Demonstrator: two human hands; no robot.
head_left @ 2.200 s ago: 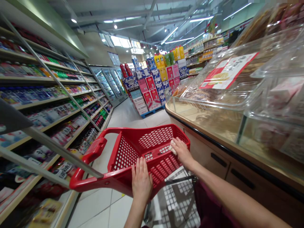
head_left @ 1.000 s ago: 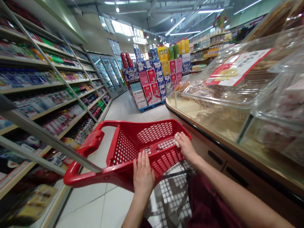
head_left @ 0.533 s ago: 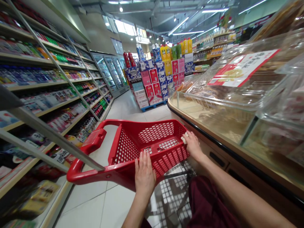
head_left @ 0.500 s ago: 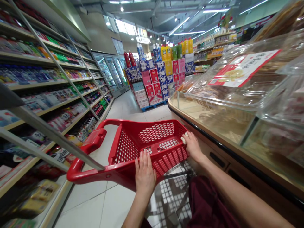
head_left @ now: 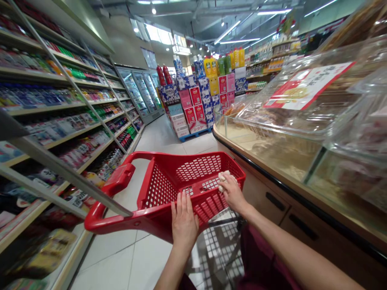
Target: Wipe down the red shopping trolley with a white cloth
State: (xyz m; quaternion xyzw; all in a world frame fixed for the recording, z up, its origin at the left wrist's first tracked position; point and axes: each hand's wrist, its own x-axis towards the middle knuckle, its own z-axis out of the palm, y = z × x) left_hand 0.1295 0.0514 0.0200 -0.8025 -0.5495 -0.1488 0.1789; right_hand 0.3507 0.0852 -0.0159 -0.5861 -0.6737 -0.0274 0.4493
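Observation:
A red plastic shopping cart (head_left: 145, 222) with a perforated basket stands in front of me, its handle to the left. Over the near rim lies my left hand (head_left: 184, 219), fingers stretched out flat against the basket edge. My right hand (head_left: 233, 195) is closed on a crumpled white cloth (head_left: 223, 180), pressed to the near rim toward the basket's right end. Part of the cloth is hidden under the fingers. Nothing lies in the visible part of the basket.
Drink shelves (head_left: 69, 104) line the left side, behind a slanted metal bar (head_left: 69, 177). To the right is a glass-edged display counter (head_left: 266, 161) with clear plastic food boxes (head_left: 302, 92). Stacked drink cartons (head_left: 193, 108) stand on a blue pallet ahead, near glass-door fridges (head_left: 140, 90).
My right hand has slid left along the near rim with the cloth, away from the basket's right corner. My left hand and the cart look unmoved.

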